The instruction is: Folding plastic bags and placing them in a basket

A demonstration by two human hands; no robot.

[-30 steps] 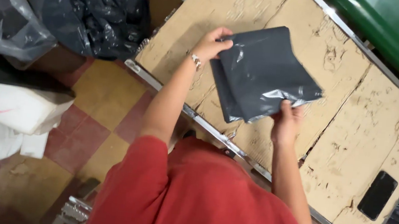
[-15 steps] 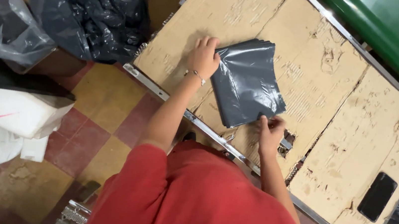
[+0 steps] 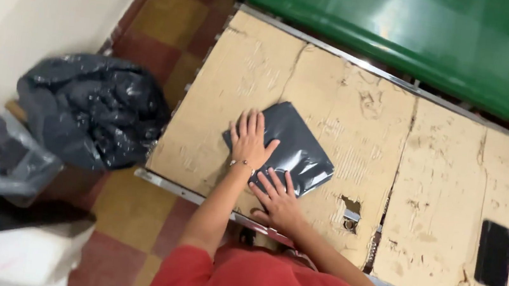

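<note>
While both hands, left (image 3: 248, 141) and right (image 3: 280, 197), press flat, fingers spread, grey bag (image 3: 295, 146) lies on table (image 3: 441, 183).

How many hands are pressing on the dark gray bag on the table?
2. The left hand lies flat on the dark gray bag at its left edge; the right hand presses its near edge, partly on the cardboard-covered table. No others show.
</note>
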